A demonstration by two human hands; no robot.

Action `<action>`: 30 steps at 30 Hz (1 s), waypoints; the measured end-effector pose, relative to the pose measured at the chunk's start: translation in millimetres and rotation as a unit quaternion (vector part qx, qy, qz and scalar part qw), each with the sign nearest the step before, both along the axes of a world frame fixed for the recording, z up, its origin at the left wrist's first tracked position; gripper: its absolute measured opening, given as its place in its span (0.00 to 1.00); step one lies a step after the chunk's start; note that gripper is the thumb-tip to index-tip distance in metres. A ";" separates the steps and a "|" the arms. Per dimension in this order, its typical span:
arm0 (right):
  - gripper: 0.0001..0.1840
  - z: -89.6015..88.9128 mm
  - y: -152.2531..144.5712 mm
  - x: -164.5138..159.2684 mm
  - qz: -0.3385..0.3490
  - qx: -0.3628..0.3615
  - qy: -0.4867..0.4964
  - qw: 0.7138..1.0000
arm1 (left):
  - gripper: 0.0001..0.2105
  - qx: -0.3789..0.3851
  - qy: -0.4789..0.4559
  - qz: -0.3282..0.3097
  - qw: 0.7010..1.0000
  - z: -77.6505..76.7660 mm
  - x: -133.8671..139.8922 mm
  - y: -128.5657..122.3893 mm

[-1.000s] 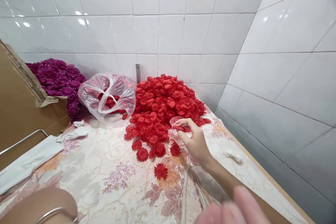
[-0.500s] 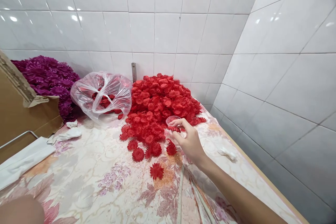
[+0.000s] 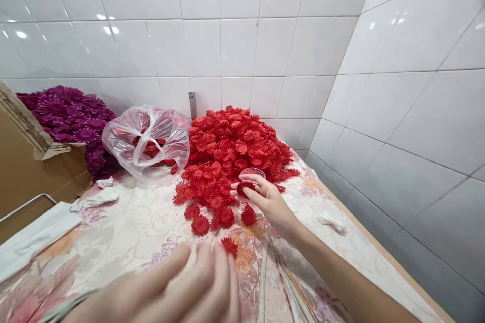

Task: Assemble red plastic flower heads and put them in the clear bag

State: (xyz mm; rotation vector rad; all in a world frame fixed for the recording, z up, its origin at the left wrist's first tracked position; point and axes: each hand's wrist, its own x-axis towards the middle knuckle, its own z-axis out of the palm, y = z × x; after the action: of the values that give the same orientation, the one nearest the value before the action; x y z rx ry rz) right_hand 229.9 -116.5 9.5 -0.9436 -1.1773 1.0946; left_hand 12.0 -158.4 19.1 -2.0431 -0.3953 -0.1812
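Note:
My right hand (image 3: 273, 207) is closed around a dark red flower (image 3: 246, 190), held between thumb and fingers. Just behind it stands a small clear cup (image 3: 253, 172), its rim showing above my fingers. My left hand (image 3: 182, 285) is in the lower middle, close to the camera and blurred; its fingers point downward and what they hold, if anything, is hidden. Beyond its knuckles a single red flower (image 3: 229, 247) lies partly covered on the cloth. A large heap of red flowers (image 3: 235, 136) rises against the wall, with loose ones spilling toward me.
A clear plastic bag (image 3: 147, 141) with red flowers sits left of the heap. Purple flowers (image 3: 71, 113) are piled behind a cardboard box (image 3: 45, 171). Pale thin stems (image 3: 264, 277) lie near my right forearm. Crumpled white tissue (image 3: 331, 222) rests near the table's right edge.
My left hand has come in from the lower left corner to the lower middle. My right hand has drawn the flower slightly away from the cup and turned it so its face shows.

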 end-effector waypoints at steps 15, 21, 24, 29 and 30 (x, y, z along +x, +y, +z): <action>0.10 -26.2 5.2 -9.9 -0.027 -0.058 -0.130 0.989 | 0.08 -0.680 -0.423 -0.014 0.599 -13.2 56.4 84.4; 0.13 -19.2 -3.2 -12.1 -0.105 0.075 -0.465 0.876 | 0.10 -0.734 -0.428 -0.029 0.526 -18.4 56.0 81.0; 0.10 -22.6 -3.7 -13.4 -0.112 0.080 -0.509 0.850 | 0.10 -0.749 -0.434 -0.039 0.500 -21.3 55.7 81.1; 0.07 -31.4 -3.6 -13.5 -0.130 0.091 -0.529 0.834 | 0.09 -0.763 -0.450 -0.034 0.462 -28.1 54.9 81.1; 0.07 -32.5 -3.9 -13.3 -0.134 0.095 -0.533 0.830 | 0.09 -0.766 -0.452 -0.029 0.456 -29.2 54.7 81.4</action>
State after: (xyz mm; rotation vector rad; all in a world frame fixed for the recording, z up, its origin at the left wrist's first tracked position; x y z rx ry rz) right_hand 216.6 -120.4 -23.1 -1.5713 -1.9098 0.1224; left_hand 66.8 -77.0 -10.1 -3.5659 -1.6060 -1.4689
